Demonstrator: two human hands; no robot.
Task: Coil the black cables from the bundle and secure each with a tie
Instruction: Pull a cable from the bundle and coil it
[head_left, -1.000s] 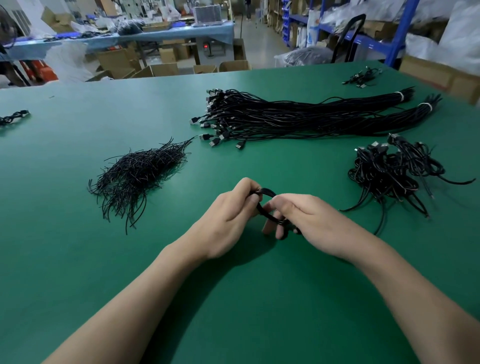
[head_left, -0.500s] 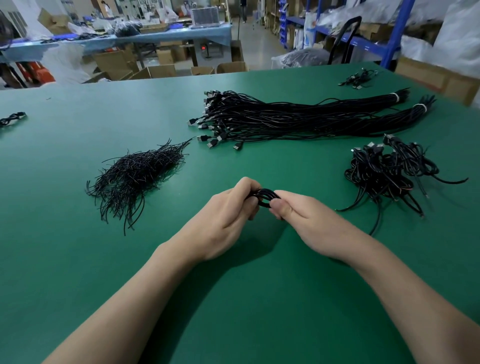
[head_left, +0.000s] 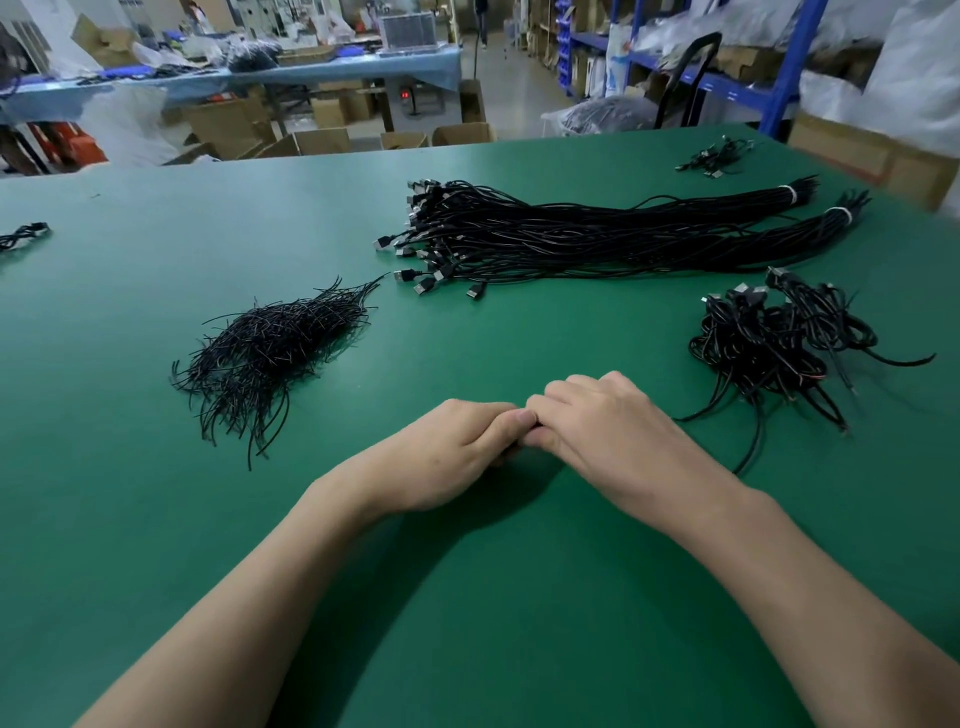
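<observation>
Head view: left hand (head_left: 452, 457) and right hand (head_left: 608, 431) meet at near centre, fingers clenched on something I cannot tell, probably a coil; keep loops pinched flat while twisting its tie, bundle (head_left: 597, 239) lying far right

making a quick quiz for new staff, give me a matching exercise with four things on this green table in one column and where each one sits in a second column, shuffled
Things
1. tie pile
2. long cable bundle
3. heap of coiled cables
4. small cable clump

Places
a. far back, towards the right corner
b. near right side
c. left of centre
d. across the middle, with white bands at its right end

Pairs: 1-c, 2-d, 3-b, 4-a
</observation>
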